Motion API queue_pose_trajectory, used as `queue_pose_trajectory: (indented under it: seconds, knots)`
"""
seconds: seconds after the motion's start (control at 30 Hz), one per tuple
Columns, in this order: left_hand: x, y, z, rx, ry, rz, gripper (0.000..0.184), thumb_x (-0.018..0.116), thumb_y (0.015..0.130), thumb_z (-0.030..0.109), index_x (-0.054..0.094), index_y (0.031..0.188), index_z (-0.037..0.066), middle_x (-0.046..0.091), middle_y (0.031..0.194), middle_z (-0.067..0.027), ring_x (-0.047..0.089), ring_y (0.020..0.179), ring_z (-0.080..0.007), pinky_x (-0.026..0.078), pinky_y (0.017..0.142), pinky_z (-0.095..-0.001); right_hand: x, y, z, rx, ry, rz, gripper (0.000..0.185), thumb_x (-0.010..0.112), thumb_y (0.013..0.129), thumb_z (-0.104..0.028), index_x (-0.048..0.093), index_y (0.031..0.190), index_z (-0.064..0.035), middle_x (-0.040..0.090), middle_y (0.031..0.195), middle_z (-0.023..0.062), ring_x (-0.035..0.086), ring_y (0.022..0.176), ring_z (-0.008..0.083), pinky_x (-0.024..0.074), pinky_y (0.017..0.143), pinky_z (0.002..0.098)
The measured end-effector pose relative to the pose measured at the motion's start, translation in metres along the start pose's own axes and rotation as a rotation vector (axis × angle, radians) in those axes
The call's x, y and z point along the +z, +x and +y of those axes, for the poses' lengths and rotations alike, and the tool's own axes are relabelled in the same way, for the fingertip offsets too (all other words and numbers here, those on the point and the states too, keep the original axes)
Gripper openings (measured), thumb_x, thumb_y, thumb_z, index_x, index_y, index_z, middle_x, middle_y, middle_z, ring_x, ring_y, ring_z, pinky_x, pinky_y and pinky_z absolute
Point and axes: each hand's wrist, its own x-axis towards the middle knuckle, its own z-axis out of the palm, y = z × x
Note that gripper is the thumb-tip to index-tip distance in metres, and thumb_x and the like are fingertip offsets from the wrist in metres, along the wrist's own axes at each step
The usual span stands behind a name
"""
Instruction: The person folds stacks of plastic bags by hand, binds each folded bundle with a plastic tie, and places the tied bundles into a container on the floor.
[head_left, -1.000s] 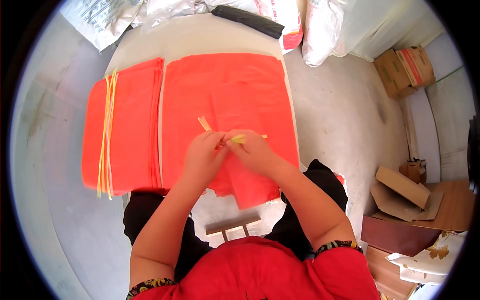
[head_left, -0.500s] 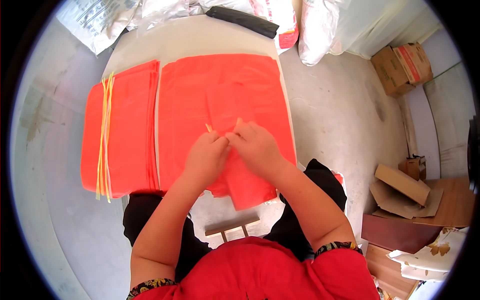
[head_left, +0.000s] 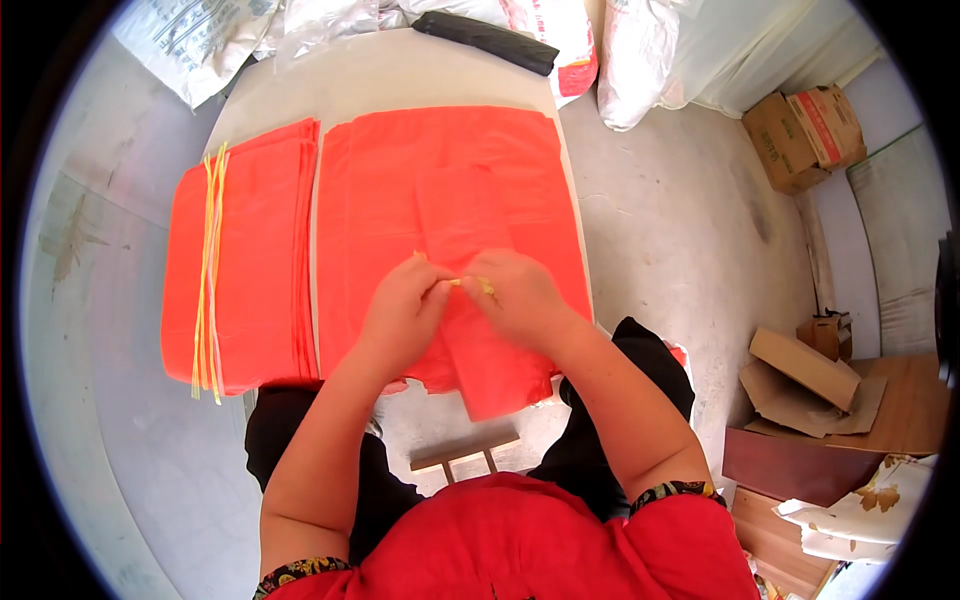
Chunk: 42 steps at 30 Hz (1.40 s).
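Note:
My left hand (head_left: 408, 300) and my right hand (head_left: 510, 295) meet over a folded red plastic bundle (head_left: 490, 370). A short yellow tie (head_left: 456, 282) runs between their pinched fingers, across the bundle. The bundle lies on a wide stack of red plastic sheets (head_left: 380, 170), its lower end past the near edge of the stack. Left of it is a second red stack (head_left: 265, 240) with several long yellow strips (head_left: 208, 270) laid lengthwise on top.
At the table's (head_left: 340, 75) far edge lie a black roll (head_left: 485, 42) and white printed sacks (head_left: 205, 45). Cardboard boxes (head_left: 805, 138) stand on the floor at the far right. Nearer, an open carton (head_left: 800, 385) rests on a brown cabinet (head_left: 790, 465).
Both hands have stayed over the bundle while their fingers worked the yellow tie. The right hand has turned slightly, and the tie now shows stretched between the two hands.

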Motion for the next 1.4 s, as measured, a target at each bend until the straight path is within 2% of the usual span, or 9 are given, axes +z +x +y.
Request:
queue_pose_trajectory:
  seconds: [0.17,0.37,0.53,0.67,0.87,1.07,1.17,1.33,1.4]
  knots:
    - [0.003,0.001,-0.017,-0.11,0.045,0.06,0.011,0.066,0.094,0.007,0.067,0.1,-0.001,0.064,0.089,-0.0183,0.063,0.083,-0.0385,0.051,0.075,-0.047,0.008,-0.002,0.031,-0.014,-0.045,0.215,0.022,0.067,0.098,-0.019,0.076,0.114,-0.006,0.065,0.097,0.0105,0.063,0.096,0.0323,0.0541,0.083,0.045]
    - [0.004,-0.001,-0.049,-0.106,0.34,-0.049,0.015,0.069,0.094,0.013,0.066,0.091,-0.001,0.065,0.084,-0.0189,0.064,0.083,-0.0378,0.05,0.073,-0.0468,-0.002,-0.013,0.041,0.096,-0.235,0.126,0.017,0.07,0.095,-0.015,0.077,0.109,-0.0072,0.062,0.099,0.0064,0.061,0.094,0.0267,0.0536,0.078,0.0399]
    - [-0.002,-0.002,-0.041,-0.314,0.208,-0.074,0.026,0.072,0.094,0.02,0.067,0.083,-0.003,0.065,0.081,-0.0203,0.064,0.079,-0.0396,0.049,0.07,-0.0485,-0.004,-0.017,0.045,0.048,-0.283,0.153,0.011,0.074,0.093,-0.016,0.076,0.1,-0.0079,0.062,0.093,0.0045,0.062,0.09,0.0254,0.0534,0.074,0.039]
    - [-0.001,-0.003,-0.042,-0.22,0.462,-0.099,0.029,0.071,0.095,0.024,0.068,0.081,-0.002,0.065,0.08,-0.0216,0.064,0.077,-0.0402,0.049,0.069,-0.0502,-0.006,-0.016,0.042,0.028,-0.342,0.133,0.012,0.074,0.091,-0.017,0.073,0.085,-0.0067,0.063,0.089,0.0043,0.064,0.086,0.0245,0.0534,0.071,0.0397]
    - [0.004,-0.001,-0.036,-0.196,0.535,-0.107,0.03,0.07,0.094,0.025,0.069,0.079,-0.001,0.065,0.077,-0.0225,0.064,0.076,-0.0412,0.05,0.069,-0.053,-0.011,-0.008,0.028,0.148,-0.13,0.209,0.017,0.074,0.09,-0.015,0.07,0.077,-0.0052,0.066,0.089,0.0064,0.064,0.079,0.0246,0.0521,0.067,0.0387]
    - [0.008,-0.002,-0.039,-0.165,0.564,-0.093,0.029,0.071,0.093,0.024,0.068,0.077,-0.001,0.065,0.077,-0.022,0.064,0.074,-0.0413,0.05,0.068,-0.0534,-0.007,0.009,0.025,0.69,0.818,-0.138,0.031,0.062,0.1,-0.026,0.069,0.081,-0.0025,0.071,0.088,0.0075,0.067,0.072,0.0158,0.0513,0.065,0.0316]
    - [0.01,-0.003,-0.042,-0.144,0.582,-0.085,0.029,0.071,0.093,0.025,0.069,0.077,0.0,0.065,0.076,-0.021,0.064,0.074,-0.041,0.05,0.068,-0.0533,-0.004,0.013,0.021,0.656,0.972,-0.176,0.031,0.06,0.103,-0.028,0.071,0.088,-0.0036,0.065,0.076,-0.0003,0.06,0.068,0.0099,0.0475,0.064,0.0275]
    - [0.003,-0.002,-0.033,-0.178,0.585,-0.096,0.024,0.074,0.091,0.023,0.072,0.081,0.001,0.069,0.09,-0.0183,0.066,0.092,-0.0374,0.052,0.076,-0.0485,-0.001,0.016,0.012,0.574,0.584,-0.178,0.026,0.065,0.1,-0.024,0.073,0.092,-0.0013,0.066,0.075,0.0024,0.062,0.07,0.0112,0.0492,0.064,0.0296]
    - [-0.002,-0.004,-0.031,-0.019,0.504,0.058,0.019,0.076,0.089,0.02,0.075,0.084,0.002,0.068,0.102,-0.0159,0.061,0.106,-0.0351,0.051,0.086,-0.0449,0.001,0.015,0.01,0.516,0.444,-0.168,0.024,0.068,0.098,-0.023,0.073,0.091,-0.0005,0.067,0.075,0.0043,0.064,0.071,0.0126,0.0504,0.065,0.0309]
